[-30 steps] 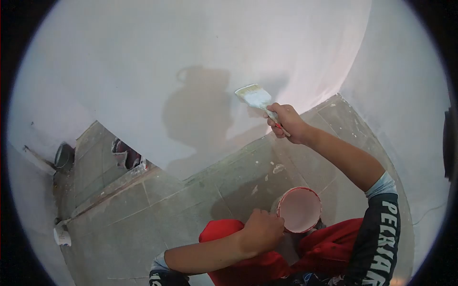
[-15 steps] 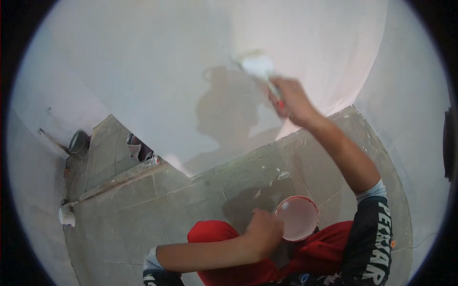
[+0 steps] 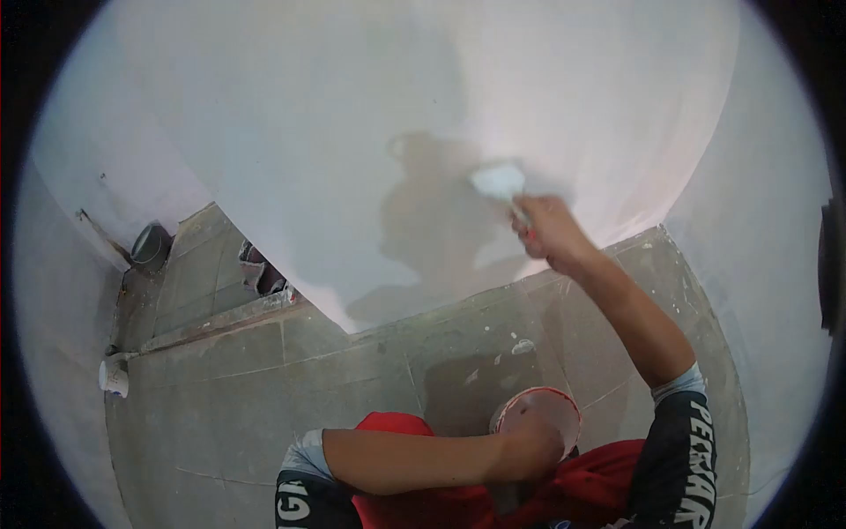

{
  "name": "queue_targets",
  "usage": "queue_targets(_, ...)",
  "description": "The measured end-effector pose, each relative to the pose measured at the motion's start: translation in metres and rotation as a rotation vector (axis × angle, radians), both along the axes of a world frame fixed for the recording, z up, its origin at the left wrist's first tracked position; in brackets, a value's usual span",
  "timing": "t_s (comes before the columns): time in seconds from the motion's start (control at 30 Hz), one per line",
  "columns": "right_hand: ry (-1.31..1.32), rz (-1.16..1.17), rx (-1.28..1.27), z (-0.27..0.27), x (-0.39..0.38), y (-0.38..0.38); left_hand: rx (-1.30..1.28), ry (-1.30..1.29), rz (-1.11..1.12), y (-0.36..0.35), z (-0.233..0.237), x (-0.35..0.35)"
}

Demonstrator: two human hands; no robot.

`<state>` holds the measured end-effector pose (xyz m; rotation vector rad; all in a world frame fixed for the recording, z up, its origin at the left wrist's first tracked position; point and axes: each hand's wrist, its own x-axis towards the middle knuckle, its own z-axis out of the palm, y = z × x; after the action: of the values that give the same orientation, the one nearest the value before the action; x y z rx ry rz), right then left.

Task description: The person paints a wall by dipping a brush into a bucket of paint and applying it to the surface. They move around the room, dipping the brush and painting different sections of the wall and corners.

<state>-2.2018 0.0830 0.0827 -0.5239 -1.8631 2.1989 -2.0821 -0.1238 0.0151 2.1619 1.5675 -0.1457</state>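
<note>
My right hand (image 3: 553, 234) is closed round the handle of a wide paintbrush (image 3: 499, 181), its pale head against the white wall (image 3: 317, 159). A little red shows on the handle near my fingers. Low in front of me, my left hand (image 3: 533, 448) lies over the near side of a white bucket (image 3: 509, 411) with a red-stained rim. The hand covers part of the bucket's mouth, and its fingers are hidden, so whether it grips anything does not show. The bucket stands on the floor between my red-trousered knees.
White paint spots mark the grey tiled floor (image 3: 352, 379). At the left are a dark bucket (image 3: 152, 248), a white tub (image 3: 114, 377) and a crumpled cloth (image 3: 261, 269) by a raised sill (image 3: 220, 323). A side wall (image 3: 758, 203) rises close on my right.
The paintbrush in my right hand has moved down and slightly right along the wall. My left hand has shifted right, from beside the bucket to over its near side.
</note>
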Motion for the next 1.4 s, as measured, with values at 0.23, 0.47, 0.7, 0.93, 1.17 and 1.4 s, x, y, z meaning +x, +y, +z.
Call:
queue_targets(0.23,0.386,-0.021,0.086,0.115,0.008,-0.036,-0.231,0.095,-0.133,0.019,0.011,0.003)
queue_targets(0.47,0.131,-0.095,0.29,-0.082,-0.03,-0.013,-0.246,0.073,-0.106,0.004,0.007,-0.003)
queue_targets(0.7,-0.345,-0.013,-0.095,-0.138,-0.01,-0.025,-0.129,0.106,-0.068,-0.005,0.005,0.0)
queue_targets(0.93,0.026,-0.041,-0.005,0.06,-0.011,-0.046,-0.149,0.129,-0.094,-0.007,0.024,-0.002)
queue_targets(1.17,0.256,-0.037,0.086,0.062,-0.016,-0.063,-0.183,0.115,-0.077,-0.011,0.02,-0.001)
queue_targets(1.4,-0.263,0.04,-0.11,-0.093,-0.018,-0.053,-0.214,0.124,-0.026,-0.019,0.033,-0.007)
